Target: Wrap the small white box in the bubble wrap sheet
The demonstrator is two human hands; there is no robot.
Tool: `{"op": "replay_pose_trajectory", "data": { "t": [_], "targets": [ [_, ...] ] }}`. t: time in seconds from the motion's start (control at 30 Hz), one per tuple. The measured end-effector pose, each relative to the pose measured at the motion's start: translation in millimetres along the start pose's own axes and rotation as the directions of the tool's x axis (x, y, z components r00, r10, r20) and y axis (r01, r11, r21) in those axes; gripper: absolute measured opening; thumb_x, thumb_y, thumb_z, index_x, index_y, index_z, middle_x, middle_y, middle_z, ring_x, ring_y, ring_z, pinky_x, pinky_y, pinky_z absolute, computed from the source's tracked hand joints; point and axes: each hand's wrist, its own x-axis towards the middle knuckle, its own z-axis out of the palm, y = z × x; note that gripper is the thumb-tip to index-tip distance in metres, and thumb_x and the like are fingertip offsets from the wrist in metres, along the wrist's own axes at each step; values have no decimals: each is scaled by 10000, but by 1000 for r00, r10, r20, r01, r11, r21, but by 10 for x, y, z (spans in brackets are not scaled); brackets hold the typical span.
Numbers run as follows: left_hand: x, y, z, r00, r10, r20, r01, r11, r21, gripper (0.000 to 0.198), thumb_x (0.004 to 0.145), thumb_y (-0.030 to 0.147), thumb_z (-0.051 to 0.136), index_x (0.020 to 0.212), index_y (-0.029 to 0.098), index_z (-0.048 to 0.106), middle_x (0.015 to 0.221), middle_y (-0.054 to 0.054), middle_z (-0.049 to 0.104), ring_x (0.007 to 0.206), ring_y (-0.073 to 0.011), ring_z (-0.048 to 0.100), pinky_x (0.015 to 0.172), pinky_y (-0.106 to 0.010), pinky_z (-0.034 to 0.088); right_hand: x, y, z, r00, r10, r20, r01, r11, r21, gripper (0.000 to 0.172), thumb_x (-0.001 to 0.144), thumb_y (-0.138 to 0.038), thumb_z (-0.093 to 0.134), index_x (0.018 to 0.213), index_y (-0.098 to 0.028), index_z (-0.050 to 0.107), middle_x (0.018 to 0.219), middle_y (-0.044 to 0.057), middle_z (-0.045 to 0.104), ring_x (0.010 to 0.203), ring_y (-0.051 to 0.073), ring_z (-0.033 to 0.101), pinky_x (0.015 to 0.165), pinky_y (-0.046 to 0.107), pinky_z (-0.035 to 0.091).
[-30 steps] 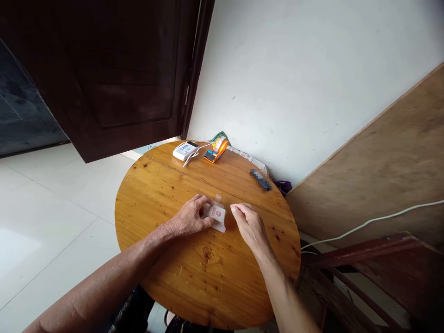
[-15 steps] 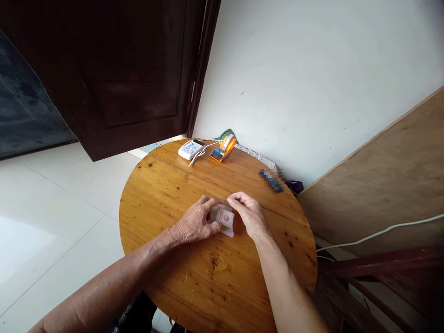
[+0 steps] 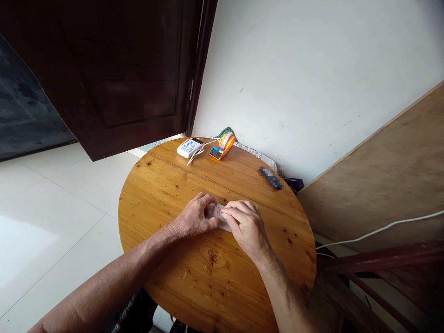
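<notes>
A small clear plastic packet [image 3: 225, 226] with pale contents and red print lies on the round wooden table [image 3: 156, 189], between my two hands. My left hand [image 3: 195, 216] is curled around its left side, fingertips at the far edge and thumb on the near edge. My right hand [image 3: 247, 226] is closed in a pinch at the packet's right part, thumb and forefinger together over the print. That hand covers much of the packet's right end. Exactly what the pinch has hold of is hidden; it appears to be the packet.
Toward the table's far edge are a white box-like device with a cable [image 3: 190, 147] and an orange tape dispenser [image 3: 222, 147]. A dark, blurred-out object [image 3: 271, 178] lies at the far right. A dark door [image 3: 135, 83] and white wall [image 3: 312, 69] stand behind.
My right hand has come down and nearer from the packet's far corner onto its right part, now covering some of the print. My left hand stays at the packet's left side.
</notes>
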Motion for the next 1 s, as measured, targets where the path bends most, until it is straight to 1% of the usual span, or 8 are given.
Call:
{"op": "replay_pose_trajectory", "data": {
  "t": [0.1,0.23,0.37,0.6,0.7,0.8,0.9,1.0],
  "targets": [
    [1,-12,-3,1000,2,9,-2,1000,-17,347,718,277,707,1039,165,635,948,-27,560,727,-128,550,640,-259,474,-93,-55,-9,999,-38,-10,37,996,-86,206,944,-206,526,973,-207,730,998,63,724,960,235,601,827,396,408],
    [5,-18,-11,1000,7,28,-6,1000,-19,361,717,304,725,1042,176,634,951,-23,559,713,-121,541,634,-254,472,-171,-92,-32,997,-78,4,77,986,-149,246,937,-179,514,1092,-208,703,1078,70,722,1083,252,601,950,442,391],
    [14,-29,-14,1000,2,20,-2,1000,-7,357,717,309,733,1034,178,634,923,-10,552,700,-114,534,635,-249,468,-196,-106,11,994,-106,-23,100,977,-190,229,931,-146,524,1076,-209,689,1071,53,734,1093,245,615,1021,462,364],
    [29,-95,10,1000,17,16,-16,999,-51,369,712,312,735,1037,171,634,924,-11,564,709,-115,541,651,-254,469,-161,-174,65,993,-118,-12,111,965,-239,218,933,-123,483,1035,-182,667,1058,80,724,1080,260,611,1000,448,378],
    [33,-104,7,1000,27,13,-26,998,-50,376,715,322,736,1044,171,634,936,-12,566,703,-112,543,660,-258,480,-173,-141,42,995,-101,-27,95,980,-173,162,928,-152,511,975,-201,658,1053,70,719,1064,250,619,975,438,391],
    [32,-86,-12,999,50,18,-50,998,-31,357,722,290,726,1048,175,637,978,-22,571,739,-120,560,680,-259,492,-222,-77,31,987,-28,-156,19,998,-59,97,922,-201,555,938,-212,650,1081,69,709,1039,235,634,921,408,423],
    [30,-59,-31,997,55,45,-53,998,-26,341,717,231,707,1045,176,634,992,-24,568,733,-117,563,677,-255,498,-266,-25,41,960,81,-269,-70,996,51,130,935,-221,539,1001,-215,650,1092,79,700,1032,228,639,908,389,448],
    [30,-41,-39,998,41,49,-39,999,-34,333,722,245,708,1039,179,631,991,-24,563,726,-118,567,669,-258,503,-266,2,55,960,128,-249,-98,987,127,192,950,-228,502,1082,-219,641,1108,80,694,1064,229,631,935,386,458]
  ]
}}
